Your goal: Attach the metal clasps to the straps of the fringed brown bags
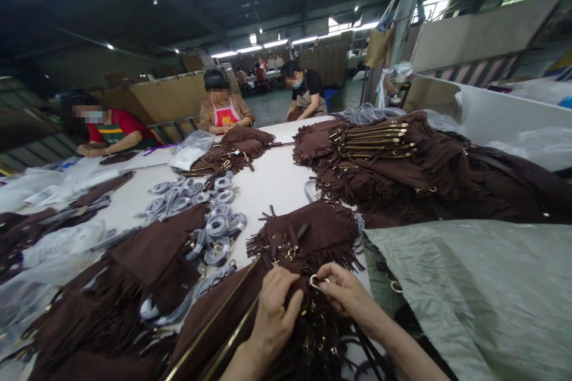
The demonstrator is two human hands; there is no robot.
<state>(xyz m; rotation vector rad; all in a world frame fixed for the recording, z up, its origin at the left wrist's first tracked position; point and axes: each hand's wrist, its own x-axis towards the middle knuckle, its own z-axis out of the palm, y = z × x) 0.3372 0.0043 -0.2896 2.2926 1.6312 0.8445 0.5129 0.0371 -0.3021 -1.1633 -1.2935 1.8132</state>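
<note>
A dark brown fringed bag point(223, 309) with gold zipper lines lies in front of me. My left hand point(274, 303) presses on its upper edge, fingers curled over the fabric and thumb apart from the index finger. Beside it, my right hand point(346, 294) pinches a gold metal clasp point(314, 281) between thumb and fingers. Dark straps and several small gold fittings hang in a tangle below that hand. Just beyond my hands lies another brown fringed bag point(313, 229) with short straps and gold hooks.
Wrapped grey strap coils point(217, 225) lie left of centre. Brown bags pile up at the right point(393, 161) and left point(152, 250). A grey-green sheet point(482, 286) covers the right front. Several co-workers, including a person in a red apron point(226, 114), work across the white table point(263, 181).
</note>
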